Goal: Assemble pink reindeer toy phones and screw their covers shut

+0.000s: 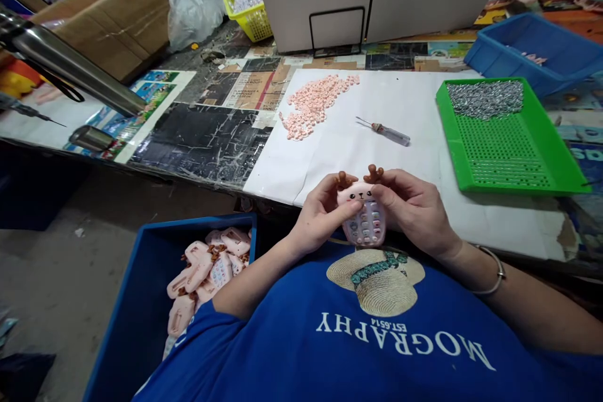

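A pink toy phone (365, 221) with a deer face, brown antlers and rows of buttons is held upright at the table's front edge, close to the blue shirt. My left hand (323, 213) grips its left side, the thumb lying across the lower face. On the other side my right hand (417, 210) has its thumb beside the face, with the fingers behind the antler. Beyond the hands, a screwdriver (389, 133) with a clear handle lies on the white sheet (330, 166). Small pink pieces (313, 103) are heaped to its left.
Metal parts fill the back of a green tray (509, 166) at right, before a blue bin (532, 50). Pink toys lie in a blue crate (155, 251) at lower left. A steel flask (85, 66), cardboard box (113, 31) and yellow basket (254, 20) stand farther back.
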Action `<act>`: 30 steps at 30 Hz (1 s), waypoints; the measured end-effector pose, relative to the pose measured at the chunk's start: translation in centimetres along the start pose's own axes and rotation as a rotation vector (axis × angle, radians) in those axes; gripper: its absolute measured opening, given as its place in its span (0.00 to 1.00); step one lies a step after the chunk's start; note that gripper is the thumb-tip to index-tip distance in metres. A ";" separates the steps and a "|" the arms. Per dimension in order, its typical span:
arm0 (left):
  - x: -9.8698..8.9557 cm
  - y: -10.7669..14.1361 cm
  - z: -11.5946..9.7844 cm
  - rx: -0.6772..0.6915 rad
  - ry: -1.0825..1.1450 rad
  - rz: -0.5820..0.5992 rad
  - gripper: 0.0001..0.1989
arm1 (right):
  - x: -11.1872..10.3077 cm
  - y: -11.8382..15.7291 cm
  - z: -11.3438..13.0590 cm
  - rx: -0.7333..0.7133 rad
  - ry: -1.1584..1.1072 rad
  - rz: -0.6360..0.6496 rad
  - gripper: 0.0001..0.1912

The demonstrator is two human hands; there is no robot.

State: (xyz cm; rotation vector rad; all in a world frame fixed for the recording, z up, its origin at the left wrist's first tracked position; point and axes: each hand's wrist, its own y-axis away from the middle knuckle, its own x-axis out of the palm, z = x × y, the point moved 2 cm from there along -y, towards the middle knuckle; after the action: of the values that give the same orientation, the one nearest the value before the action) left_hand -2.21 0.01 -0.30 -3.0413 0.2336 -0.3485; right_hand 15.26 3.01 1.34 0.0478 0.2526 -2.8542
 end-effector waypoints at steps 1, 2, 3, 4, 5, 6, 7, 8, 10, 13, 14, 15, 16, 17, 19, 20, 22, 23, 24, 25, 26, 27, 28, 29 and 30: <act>0.0 0.0 0.1 -0.046 0.046 0.018 0.20 | -0.1 -0.1 -0.1 0.027 -0.012 -0.008 0.16; 0.1 -0.1 0.2 -0.081 0.082 0.032 0.20 | -0.1 -0.2 -0.3 0.050 -0.022 -0.012 0.17; 0.1 -0.2 0.3 -0.103 0.106 0.041 0.21 | -0.2 -0.2 -0.4 0.070 -0.030 -0.014 0.17; 0.2 -0.3 0.3 -0.117 0.122 0.046 0.21 | -0.2 -0.3 -0.5 0.084 -0.036 -0.016 0.18; 0.2 -0.4 0.3 -0.124 0.132 0.048 0.21 | -0.3 -0.4 -0.5 0.092 -0.038 -0.018 0.18; 0.3 -0.4 0.2 -0.131 0.141 0.049 0.21 | -0.3 -0.5 -0.6 0.100 -0.035 -0.021 0.18; 0.3 -0.5 0.2 -0.140 0.147 0.048 0.21 | -0.4 -0.6 -0.6 0.107 -0.031 -0.023 0.19; 0.4 -0.5 0.1 -0.151 0.151 0.048 0.21 | -0.5 -0.7 -0.6 0.113 -0.025 -0.024 0.20; 0.4 -0.6 0.1 -0.170 0.154 0.049 0.22 | -0.6 -0.8 -0.7 0.118 -0.010 -0.013 0.20; 0.2 -0.6 0.3 -0.167 0.152 0.024 0.23 | -0.9 -1.2 -0.6 0.114 0.011 0.017 0.19; 0.1 -0.7 0.4 -0.164 0.161 0.010 0.22 | -1.0 -1.3 -0.6 0.117 0.010 0.022 0.19; 0.0 -0.7 0.5 -0.165 0.175 -0.002 0.22 | -1.2 -1.4 -0.6 0.124 0.004 0.026 0.19; 0.0 -0.7 0.5 -0.169 0.191 -0.009 0.23 | -1.4 -1.5 -0.6 0.132 -0.003 0.028 0.19; 0.0 -0.8 0.6 -0.176 0.207 -0.012 0.23 | -1.5 -1.6 -0.6 0.138 -0.007 0.031 0.20; 0.1 -0.9 0.7 -0.200 0.228 -0.007 0.23 | -1.8 -1.7 -0.6 0.145 -0.007 0.038 0.20; 0.1 -0.9 0.7 -0.219 0.234 0.004 0.24 | -1.9 -1.7 -0.7 0.145 -0.005 0.039 0.20; 0.2 -0.9 0.7 -0.264 0.250 0.036 0.27 | -2.1 -1.7 -0.9 0.145 -0.009 0.033 0.19; 0.3 -0.8 0.8 -0.283 0.258 0.051 0.29 | -2.2 -1.6 -1.0 0.147 -0.015 0.028 0.19; 0.2 -0.8 0.9 -0.294 0.262 0.059 0.31 | -2.2 -1.5 -1.1 0.151 -0.022 0.026 0.19; 0.2 -0.7 1.0 -0.294 0.262 0.059 0.32 | -2.2 -1.3 -1.3 0.156 -0.028 0.025 0.19; 0.1 -0.7 1.0 -0.286 0.259 0.052 0.33 | -2.2 -1.2 -1.4 0.162 -0.032 0.027 0.19; 0.0 -0.6 1.1 -0.275 0.256 0.043 0.34 | -2.3 -1.1 -1.5 0.168 -0.035 0.028 0.19; 0.0 -0.6 1.1 -0.265 0.254 0.035 0.35 | -2.3 -1.0 -1.5 0.174 -0.039 0.029 0.19; -0.1 -0.5 1.1 -0.261 0.254 0.032 0.36 | -2.3 -0.9 -1.5 0.182 -0.042 0.031 0.19; -0.1 -0.5 1.1 -0.261 0.258 0.032 0.36 | -2.3 -0.8 -1.5 0.189 -0.044 0.034 0.19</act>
State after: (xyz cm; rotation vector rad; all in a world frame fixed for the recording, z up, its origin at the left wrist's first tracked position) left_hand -1.95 0.54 -1.38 -3.2340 0.3696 -0.7659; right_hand 17.30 4.69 0.10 0.0268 -0.0266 -2.8318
